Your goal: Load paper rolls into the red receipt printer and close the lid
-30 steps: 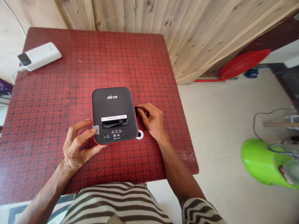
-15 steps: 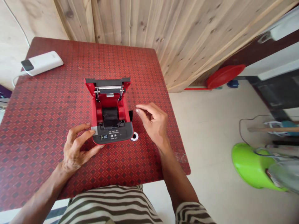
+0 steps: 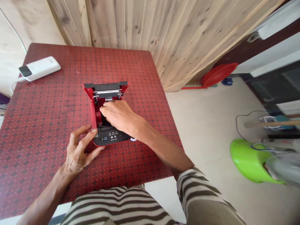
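Observation:
A small red and dark grey label printer (image 3: 110,136) stands on the red patterned table (image 3: 58,103) with its lid (image 3: 106,86) swung up and back. My right hand (image 3: 118,117) reaches into the open paper bay, fingers curled down inside it; whether they grip anything is hidden. My left hand (image 3: 78,150) rests against the printer's front left corner, fingertips touching its side, holding nothing else. A small white roll core (image 3: 134,139) peeks out beside the printer's right side, mostly covered by my right wrist.
A white power bank (image 3: 38,68) with a cable lies at the table's far left corner. A wooden plank wall (image 3: 145,25) stands behind the table. On the tiled floor to the right are a green plastic object (image 3: 250,161) and a red basin (image 3: 219,74).
The printer's lid went from closed to open a second ago. Since then my right hand has moved from beside the printer's right side into the open bay. My left hand stayed put.

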Demonstrator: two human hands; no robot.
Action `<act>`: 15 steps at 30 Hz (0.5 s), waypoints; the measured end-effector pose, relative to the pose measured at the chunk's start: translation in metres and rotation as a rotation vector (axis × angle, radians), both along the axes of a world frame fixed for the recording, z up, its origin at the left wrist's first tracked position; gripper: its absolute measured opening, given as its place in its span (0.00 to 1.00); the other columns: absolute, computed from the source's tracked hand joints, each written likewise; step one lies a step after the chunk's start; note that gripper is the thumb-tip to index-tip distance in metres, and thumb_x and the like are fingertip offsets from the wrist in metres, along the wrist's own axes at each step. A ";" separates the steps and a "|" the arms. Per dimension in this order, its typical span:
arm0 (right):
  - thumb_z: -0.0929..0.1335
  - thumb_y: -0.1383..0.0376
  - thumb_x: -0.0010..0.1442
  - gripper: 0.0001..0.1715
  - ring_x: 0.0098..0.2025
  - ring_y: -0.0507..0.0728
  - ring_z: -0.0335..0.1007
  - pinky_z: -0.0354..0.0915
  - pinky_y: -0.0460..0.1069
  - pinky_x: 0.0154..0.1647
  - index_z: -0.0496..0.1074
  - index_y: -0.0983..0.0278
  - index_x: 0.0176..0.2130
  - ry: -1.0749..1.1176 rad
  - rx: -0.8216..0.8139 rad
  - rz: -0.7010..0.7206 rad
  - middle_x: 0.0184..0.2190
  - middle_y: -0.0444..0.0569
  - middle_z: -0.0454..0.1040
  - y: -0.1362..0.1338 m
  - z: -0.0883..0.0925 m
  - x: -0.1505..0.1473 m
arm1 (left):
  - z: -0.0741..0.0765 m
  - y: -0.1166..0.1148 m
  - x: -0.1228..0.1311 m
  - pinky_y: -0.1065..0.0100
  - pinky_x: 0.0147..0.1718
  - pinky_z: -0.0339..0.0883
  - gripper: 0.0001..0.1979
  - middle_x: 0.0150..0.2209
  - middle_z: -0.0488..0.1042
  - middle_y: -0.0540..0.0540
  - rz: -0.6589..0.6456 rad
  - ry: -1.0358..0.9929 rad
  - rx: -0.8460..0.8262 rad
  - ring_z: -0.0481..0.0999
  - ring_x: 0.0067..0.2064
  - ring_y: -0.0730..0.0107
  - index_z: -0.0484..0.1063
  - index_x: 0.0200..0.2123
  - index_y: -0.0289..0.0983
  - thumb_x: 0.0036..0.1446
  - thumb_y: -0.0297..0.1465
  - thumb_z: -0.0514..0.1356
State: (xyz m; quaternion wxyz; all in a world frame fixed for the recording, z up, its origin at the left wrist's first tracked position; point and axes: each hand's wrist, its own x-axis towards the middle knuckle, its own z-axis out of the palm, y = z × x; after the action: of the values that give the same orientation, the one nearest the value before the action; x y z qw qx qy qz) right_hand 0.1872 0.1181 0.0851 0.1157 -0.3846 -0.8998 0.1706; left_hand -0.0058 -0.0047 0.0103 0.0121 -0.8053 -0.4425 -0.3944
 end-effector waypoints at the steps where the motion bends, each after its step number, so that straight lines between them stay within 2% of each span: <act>1: 0.69 0.74 0.66 0.09 0.33 0.59 0.76 0.67 0.53 0.34 0.80 0.65 0.36 -0.072 0.014 0.009 0.34 0.53 0.81 -0.002 0.003 0.003 | 0.000 0.000 0.000 0.59 0.50 0.78 0.36 0.57 0.72 0.34 -0.004 0.000 -0.008 0.78 0.54 0.56 0.67 0.64 0.37 0.55 0.33 0.74; 3: 0.67 0.72 0.69 0.10 0.36 0.59 0.77 0.67 0.52 0.34 0.79 0.66 0.45 -0.218 0.044 0.015 0.40 0.54 0.82 -0.010 0.014 0.010 | -0.001 0.000 0.000 0.59 0.49 0.78 0.36 0.57 0.72 0.33 -0.015 -0.005 -0.005 0.78 0.54 0.55 0.66 0.65 0.37 0.55 0.33 0.73; 4: 0.66 0.72 0.70 0.12 0.37 0.59 0.78 0.67 0.52 0.34 0.78 0.66 0.48 -0.212 0.055 0.007 0.42 0.54 0.82 -0.015 0.020 0.014 | -0.002 0.001 0.000 0.59 0.48 0.79 0.37 0.56 0.73 0.33 -0.020 -0.005 0.002 0.78 0.54 0.55 0.66 0.65 0.36 0.55 0.33 0.73; 7: 0.68 0.69 0.69 0.09 0.40 0.58 0.77 0.68 0.51 0.36 0.77 0.64 0.47 -0.042 0.054 -0.045 0.44 0.51 0.81 -0.027 0.034 0.036 | -0.002 0.001 0.001 0.59 0.47 0.79 0.38 0.55 0.73 0.33 -0.015 -0.005 0.004 0.78 0.54 0.54 0.64 0.67 0.38 0.56 0.33 0.73; 9: 0.71 0.66 0.67 0.08 0.39 0.55 0.76 0.69 0.50 0.38 0.77 0.62 0.47 0.178 0.026 -0.110 0.44 0.47 0.80 -0.029 0.034 0.058 | -0.001 0.001 0.001 0.57 0.48 0.80 0.39 0.55 0.73 0.33 -0.006 -0.005 -0.013 0.78 0.55 0.53 0.63 0.68 0.40 0.56 0.33 0.73; 12: 0.74 0.62 0.63 0.13 0.32 0.52 0.72 0.68 0.48 0.34 0.75 0.60 0.47 0.534 -0.078 -0.299 0.38 0.42 0.79 -0.016 0.013 0.092 | 0.000 0.000 0.002 0.54 0.49 0.80 0.38 0.56 0.73 0.34 0.005 -0.010 -0.039 0.78 0.55 0.53 0.62 0.68 0.43 0.57 0.34 0.72; 15: 0.74 0.60 0.60 0.12 0.31 0.52 0.72 0.67 0.48 0.32 0.72 0.60 0.42 0.743 -0.138 -0.484 0.34 0.42 0.78 0.004 -0.027 0.111 | 0.001 0.001 0.004 0.54 0.48 0.80 0.37 0.56 0.73 0.37 0.021 -0.024 -0.038 0.78 0.53 0.54 0.63 0.67 0.45 0.58 0.35 0.71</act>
State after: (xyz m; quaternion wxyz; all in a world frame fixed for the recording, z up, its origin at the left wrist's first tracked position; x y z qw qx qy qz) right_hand 0.2984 0.1216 0.0577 0.4414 -0.5034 -0.6680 0.3250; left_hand -0.0022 -0.0033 0.0114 -0.0044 -0.7958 -0.4587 -0.3952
